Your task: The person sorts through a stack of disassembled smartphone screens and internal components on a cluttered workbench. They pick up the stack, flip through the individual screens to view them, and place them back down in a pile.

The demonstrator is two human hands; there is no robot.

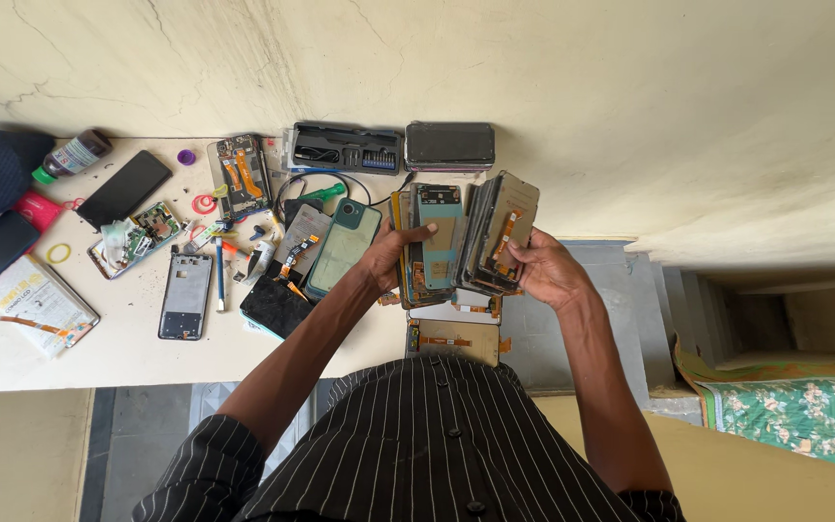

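Note:
My left hand [393,253] grips a thick stack of phone display panels [434,242], thumb across the front, held above the table's right end. My right hand [545,271] holds a second, smaller bunch of display panels [500,230] fanned out beside the first, their backs and orange flex cables showing. More loose display panels [454,338] lie on the table just below my hands.
The cream table [128,338] carries a green phone [342,246], a black panel [276,305], a phone frame [185,296], opened phones [240,174], a screwdriver bit case [344,148], a dark box [449,145], a bottle [71,156] and rubber bands. Steps and green floral cloth [804,416] lie at right.

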